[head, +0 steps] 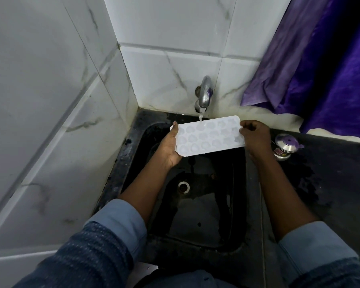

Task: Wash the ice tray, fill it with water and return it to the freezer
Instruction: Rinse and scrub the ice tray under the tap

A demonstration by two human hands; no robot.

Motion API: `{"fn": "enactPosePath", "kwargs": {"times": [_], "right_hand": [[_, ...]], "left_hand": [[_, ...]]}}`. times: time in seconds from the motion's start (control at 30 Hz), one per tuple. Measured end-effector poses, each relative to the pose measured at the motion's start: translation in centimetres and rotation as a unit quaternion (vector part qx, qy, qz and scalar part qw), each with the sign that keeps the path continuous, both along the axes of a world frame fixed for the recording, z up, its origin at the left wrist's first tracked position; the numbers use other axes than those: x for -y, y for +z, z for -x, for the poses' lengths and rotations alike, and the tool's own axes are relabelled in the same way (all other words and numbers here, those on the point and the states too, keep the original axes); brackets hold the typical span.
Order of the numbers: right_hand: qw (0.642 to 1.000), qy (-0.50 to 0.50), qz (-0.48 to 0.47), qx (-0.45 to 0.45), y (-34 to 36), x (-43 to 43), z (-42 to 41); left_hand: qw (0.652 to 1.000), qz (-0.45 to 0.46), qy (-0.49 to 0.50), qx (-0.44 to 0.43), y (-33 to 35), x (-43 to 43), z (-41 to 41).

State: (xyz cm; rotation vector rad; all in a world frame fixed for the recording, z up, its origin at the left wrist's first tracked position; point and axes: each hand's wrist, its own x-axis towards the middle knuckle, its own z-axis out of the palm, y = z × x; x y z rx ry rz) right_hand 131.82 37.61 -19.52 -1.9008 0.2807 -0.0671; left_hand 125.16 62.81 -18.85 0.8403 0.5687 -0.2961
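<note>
The white ice tray (pixel 208 136) hangs over the black sink (pixel 195 215), cavities up, its long axis running left to right between the hands; the far long edge sits under the tap (pixel 204 92), whose thin stream of water (pixel 200 117) lands in a cavity of the back row, left of centre. The left hand (pixel 169 148) grasps the left short end, palm under it and thumb along the rim; the right hand (pixel 255 135) pinches the right short end with curled fingers; both are equally near, one per end. I judge the tray must slide sideways along that axis so each cavity meets the stream. A small steel container with a purple lid (pixel 285 145) stands on the dark counter (pixel 330 173), just right of the right hand.
</note>
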Motion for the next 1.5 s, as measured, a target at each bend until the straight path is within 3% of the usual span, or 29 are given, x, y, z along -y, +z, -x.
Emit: {"fn": "enactPosePath", "kwargs": {"times": [0.2,0.3,0.37,0.6,0.8,0.87,1.07,1.13,1.2,1.37,1.43,1.5], "right_hand": [[0.979,0.083,0.18,0.049,0.0,-2.8,2.6],[0.899,0.146,0.405,0.08,-1.2,-5.5,4.1],[0.858,0.174,0.477,0.077,-2.0,-7.1,4.9],[0.793,0.386,0.463,0.084,-2.8,-12.4,9.3],[0.697,0.546,0.425,0.189,-3.3,-14.3,11.0],[0.699,0.533,0.441,0.183,-3.4,-13.8,9.3],[0.801,0.381,0.461,0.036,-3.8,-12.3,4.6],[0.815,0.377,0.441,0.013,-3.4,-12.9,5.2],[0.795,0.425,0.431,0.035,-2.7,-13.8,7.0],[0.696,0.557,0.42,0.17,-3.0,-14.5,11.2],[0.685,0.566,0.422,0.181,-2.8,-13.9,10.5],[0.705,0.536,0.437,0.157,-2.3,-13.1,8.8]], "left_hand": [[0.999,0.045,0.025,0.011,-0.2,-1.0,1.8],[0.997,0.045,0.056,0.004,-0.8,-1.4,3.0],[0.997,0.044,0.056,0.012,-1.1,-1.6,3.6],[0.993,0.097,0.061,0.03,-3.0,-2.3,5.6],[0.991,0.062,0.115,-0.024,-4.6,-2.3,6.9],[0.989,0.085,0.121,-0.004,-4.6,-2.7,7.0],[0.992,0.031,0.121,-0.032,-5.0,-3.0,7.4],[0.991,0.05,0.122,-0.025,-5.1,-3.1,7.3],[0.99,0.07,0.118,-0.015,-5.0,-3.2,7.2],[0.989,0.046,0.133,-0.04,-5.4,-3.4,7.3],[0.99,0.061,0.127,-0.028,-5.4,-3.4,7.2],[0.991,0.069,0.118,0.006,-5.2,-3.7,7.0]]}}
